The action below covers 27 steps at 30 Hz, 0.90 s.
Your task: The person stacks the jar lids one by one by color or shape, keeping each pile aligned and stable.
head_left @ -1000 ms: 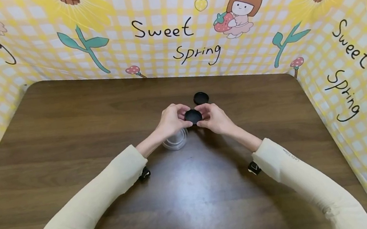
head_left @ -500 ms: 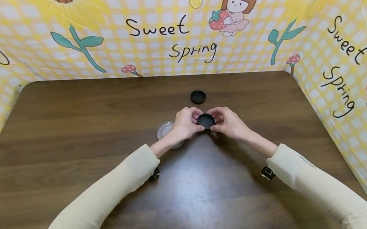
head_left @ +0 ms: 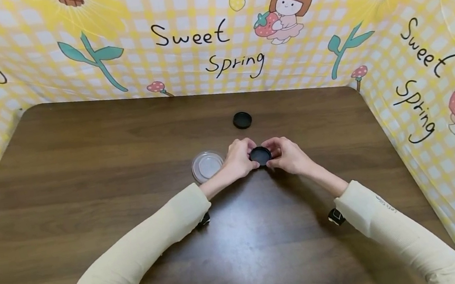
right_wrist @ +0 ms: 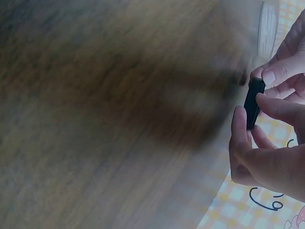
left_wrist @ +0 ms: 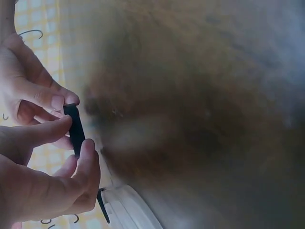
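Both hands hold one shallow, round black lid (head_left: 260, 157) between them, its hollow side facing up. My left hand (head_left: 237, 159) pinches its left edge, thumb in front and fingers behind. On the opposite edge my right hand (head_left: 291, 155) grips it the same way. Seen edge-on in the left wrist view, the black lid (left_wrist: 74, 130) sits between the fingertips of both hands. A clear round plastic container (head_left: 206, 166) stands just left of my left hand, partly covered by it. Farther back lies a second round black lid (head_left: 242, 120).
The brown wooden table (head_left: 102, 144) stretches out around the hands. A yellow checked cloth (head_left: 187, 3) with printed drawings rises as a wall along its back and sides. Cream sleeves (head_left: 137, 242) cover both forearms, with small black devices at the wrists.
Both hands have moved right and nearer the body, carrying the black lid with them. More of the clear container shows now, and the gap to the second lid has widened.
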Available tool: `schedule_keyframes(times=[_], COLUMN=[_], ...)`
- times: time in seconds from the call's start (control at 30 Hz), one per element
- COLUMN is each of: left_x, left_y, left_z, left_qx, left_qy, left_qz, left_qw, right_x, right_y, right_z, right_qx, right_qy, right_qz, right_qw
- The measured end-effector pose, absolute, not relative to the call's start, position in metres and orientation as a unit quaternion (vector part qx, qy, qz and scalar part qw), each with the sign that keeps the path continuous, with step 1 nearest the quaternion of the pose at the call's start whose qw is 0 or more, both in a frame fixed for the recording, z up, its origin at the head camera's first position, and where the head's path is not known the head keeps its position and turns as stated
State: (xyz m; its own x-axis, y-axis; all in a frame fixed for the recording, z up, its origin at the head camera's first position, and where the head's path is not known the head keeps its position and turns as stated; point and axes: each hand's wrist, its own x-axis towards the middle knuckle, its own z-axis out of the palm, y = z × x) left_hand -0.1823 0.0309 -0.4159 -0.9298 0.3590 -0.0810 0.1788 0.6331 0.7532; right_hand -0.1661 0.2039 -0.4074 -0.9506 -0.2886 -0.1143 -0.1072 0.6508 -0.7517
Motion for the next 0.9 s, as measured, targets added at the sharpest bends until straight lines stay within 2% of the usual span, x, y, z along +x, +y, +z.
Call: schedule_keyframes(times=[0.9], left_x=[-0.1807], left_y=[0.0303], left_z=[-0.4139], left_qx=[0.163], left_qy=[0.904], left_qz=[0.367], left_qw=[0.147], right_x=[-0.1675], right_y=[0.2007], right_z=[-0.4128], right_qx=[-0.119], right_qy=[0.901], right_qz=[-0.393], right_qw=[0.138])
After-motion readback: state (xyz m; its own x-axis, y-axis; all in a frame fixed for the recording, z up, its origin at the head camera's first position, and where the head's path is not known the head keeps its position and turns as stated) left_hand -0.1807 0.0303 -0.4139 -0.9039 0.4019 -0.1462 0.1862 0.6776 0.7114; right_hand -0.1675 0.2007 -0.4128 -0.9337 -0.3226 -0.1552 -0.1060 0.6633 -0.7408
